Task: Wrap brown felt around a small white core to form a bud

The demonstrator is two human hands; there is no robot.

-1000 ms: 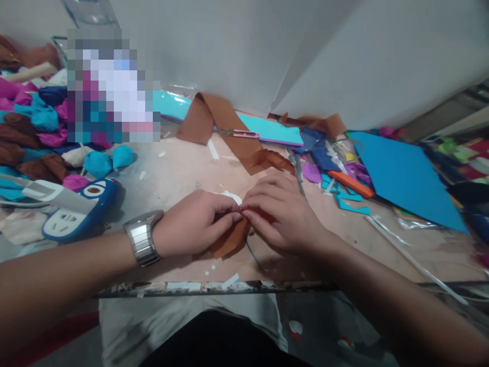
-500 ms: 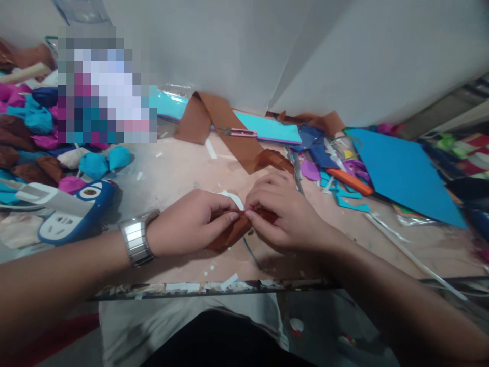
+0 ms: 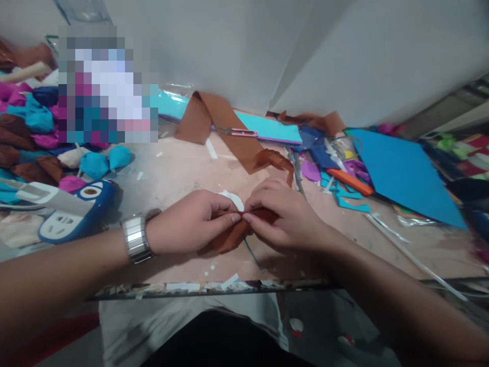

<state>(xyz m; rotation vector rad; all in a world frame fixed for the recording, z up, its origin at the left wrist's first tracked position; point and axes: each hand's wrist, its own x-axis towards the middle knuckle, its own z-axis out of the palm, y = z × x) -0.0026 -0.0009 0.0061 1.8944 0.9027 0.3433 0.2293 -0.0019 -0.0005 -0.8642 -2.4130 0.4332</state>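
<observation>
Between both hands, near the table's front edge, is a strip of brown crepe paper [image 3: 232, 239], gathered where the fingers meet. My left hand [image 3: 191, 221], with a metal watch [image 3: 136, 237] on its wrist, pinches the strip between thumb and forefinger. Close against it, my right hand [image 3: 286, 214] pinches the same strip, its other fingers curled over. Part of the paper is hidden under the hands. Beyond my right hand, a longer brown paper length [image 3: 233, 132] lies folded over, its crinkled end reaching down to the fingers. Pink thread snips [image 3: 242, 132] rest on it.
At left are a blue and white power strip [image 3: 76, 214] and a heap of coloured paper bundles [image 3: 93, 164]. An orange cutter [image 3: 350, 181], paper scraps and a blue sheet [image 3: 405, 173] lie at right. A pale wall [image 3: 214, 51] rises behind the table.
The pinched fingertips have shifted very slightly left along the brown crepe paper. Its lower flap hangs a little differently, and the crinkled end beyond my right hand shows more.
</observation>
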